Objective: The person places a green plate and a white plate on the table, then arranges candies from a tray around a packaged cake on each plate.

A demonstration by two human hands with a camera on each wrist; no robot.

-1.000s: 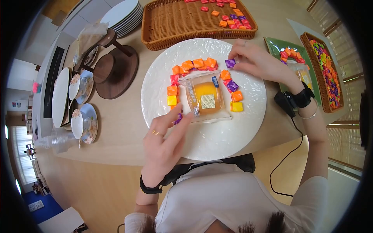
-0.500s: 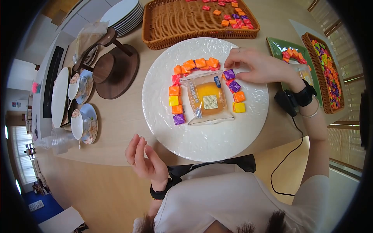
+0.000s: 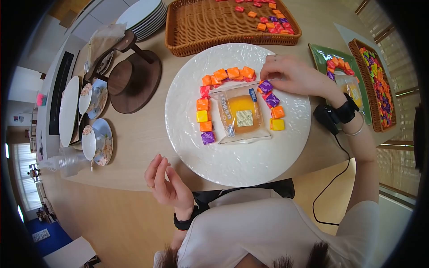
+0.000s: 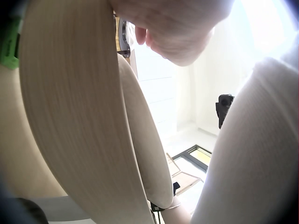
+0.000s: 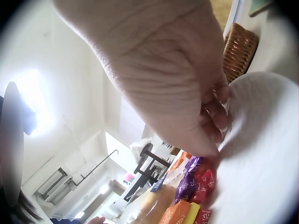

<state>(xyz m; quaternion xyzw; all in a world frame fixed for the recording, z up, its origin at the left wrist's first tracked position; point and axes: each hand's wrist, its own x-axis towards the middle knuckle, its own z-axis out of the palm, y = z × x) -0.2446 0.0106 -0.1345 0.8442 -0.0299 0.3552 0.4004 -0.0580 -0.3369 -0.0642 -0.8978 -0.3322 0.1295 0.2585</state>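
On a large white textured plate [image 3: 241, 167] lies a clear-wrapped yellow cake [image 3: 241, 107]. Wrapped candies in orange, red, yellow and purple form an arch around its left, top and right sides. My right hand [image 3: 295, 77] pinches a purple candy [image 3: 265, 86] at the arch's upper right; in the right wrist view the hand [image 5: 159, 70] has curled fingers and its thumb tip against the candies beside the purple one [image 5: 186, 186]. My left hand [image 3: 172, 187] hangs palm up off the plate's lower left, holding nothing, fingers loosely bent.
Behind the plate stands a wicker tray [image 3: 214, 27] with scattered candies. To the right are a green plate [image 3: 318, 53] and a candy-filled basket [image 3: 375, 85]. A dark wooden stand [image 3: 147, 85], cups, saucers and stacked plates [image 3: 140, 18] occupy the left.
My right hand has brought the purple candy down onto the arch's right side. My left hand has left the lower-left purple candy and drawn back toward the body.
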